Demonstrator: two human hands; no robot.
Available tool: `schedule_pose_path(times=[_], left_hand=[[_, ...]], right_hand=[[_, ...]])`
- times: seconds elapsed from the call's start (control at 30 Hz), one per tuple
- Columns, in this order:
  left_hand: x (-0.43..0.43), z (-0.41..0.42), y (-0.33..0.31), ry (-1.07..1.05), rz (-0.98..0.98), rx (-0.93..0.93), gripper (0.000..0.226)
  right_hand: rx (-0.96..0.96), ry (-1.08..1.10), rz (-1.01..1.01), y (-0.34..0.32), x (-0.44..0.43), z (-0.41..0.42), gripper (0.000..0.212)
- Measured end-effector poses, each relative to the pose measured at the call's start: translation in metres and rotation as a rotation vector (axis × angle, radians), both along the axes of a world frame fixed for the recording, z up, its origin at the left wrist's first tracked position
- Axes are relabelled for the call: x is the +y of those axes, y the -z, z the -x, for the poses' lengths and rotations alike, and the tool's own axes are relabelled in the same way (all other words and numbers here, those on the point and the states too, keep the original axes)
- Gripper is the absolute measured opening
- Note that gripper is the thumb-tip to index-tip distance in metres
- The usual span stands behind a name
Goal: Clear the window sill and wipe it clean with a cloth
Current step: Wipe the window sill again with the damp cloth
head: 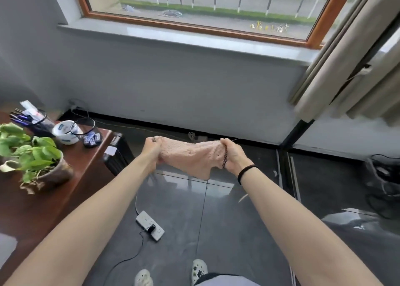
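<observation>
At the centre of the frame a pink cloth (190, 158) is pulled taut between both hands. The left hand (152, 150) has its fingers (150, 142) curled tight round one end, and the right hand (232, 156) grips the other end likewise. The window sill (173, 36) runs across the upper frame, well apart from the cloth — at the left edge a worktop (82, 169) carries a potted plant (39, 156).

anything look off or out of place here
Nothing spilled or broken. Two small oddities: a power strip lies loose on the floor, its cables trailing near the person's shoes, and the potted plant on the desk has dry brown leaves drooping over the pot's rim. The cloth is simply stretched between left hand and right hand.
</observation>
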State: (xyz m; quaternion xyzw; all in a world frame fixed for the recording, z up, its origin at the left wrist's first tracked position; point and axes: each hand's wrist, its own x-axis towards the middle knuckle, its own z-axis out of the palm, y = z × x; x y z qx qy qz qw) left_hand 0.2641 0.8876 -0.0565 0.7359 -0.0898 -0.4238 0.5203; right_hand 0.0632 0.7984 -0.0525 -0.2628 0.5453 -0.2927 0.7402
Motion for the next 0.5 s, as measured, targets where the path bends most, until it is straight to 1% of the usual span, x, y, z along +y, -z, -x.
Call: schedule_pose_path(times=[0.03, 0.07, 0.13, 0.17, 0.2, 0.23, 0.27, 0.3, 0.37, 0.4, 0.47, 0.5], left_hand=[[-0.011, 0.009, 0.0, 0.054, -0.012, 0.021, 0.019], [-0.014, 0.01, -0.002, 0.09, -0.01, 0.066, 0.032], [-0.029, 0.019, -0.002, 0.211, -0.007, 0.18, 0.073], [-0.035, 0.021, -0.001, 0.325, -0.022, 0.176, 0.086], [-0.04, 0.023, 0.0, 0.495, -0.052, 0.121, 0.088], [-0.046, 0.025, -0.001, 0.68, -0.091, 0.039, 0.08], [-0.052, 0.027, -0.003, 0.823, -0.118, -0.053, 0.067], [-0.058, 0.029, -0.005, 0.905, -0.118, -0.146, 0.053], [-0.072, 0.03, -0.011, 0.937, -0.056, -0.309, 0.033], [-0.082, 0.032, -0.014, 0.927, -0.023, -0.358, 0.029], [-0.101, 0.031, -0.019, 0.884, 0.029, -0.378, 0.026], [-0.108, 0.03, -0.018, 0.86, 0.047, -0.349, 0.027]], right_hand=[[-0.019, 0.033, -0.01, 0.001, -0.009, 0.013, 0.018], [-0.035, 0.054, -0.025, 0.002, -0.012, 0.016, 0.018], [-0.051, 0.095, -0.032, 0.004, -0.022, 0.032, 0.017], [-0.036, 0.114, -0.018, 0.004, -0.026, 0.038, 0.017], [-0.014, 0.133, 0.002, 0.004, -0.031, 0.044, 0.015], [0.013, 0.16, 0.025, 0.002, -0.035, 0.05, 0.014], [0.021, 0.2, 0.038, 0.001, -0.041, 0.056, 0.012], [0.015, 0.235, 0.031, -0.001, -0.046, 0.061, 0.012], [0.012, 0.257, -0.001, 0.0, -0.056, 0.071, 0.006], [0.022, 0.247, -0.01, 0.003, -0.063, 0.075, 0.009], [0.068, 0.181, -0.015, 0.011, -0.076, 0.079, 0.025], [0.109, 0.151, -0.006, 0.013, -0.08, 0.079, 0.024]])
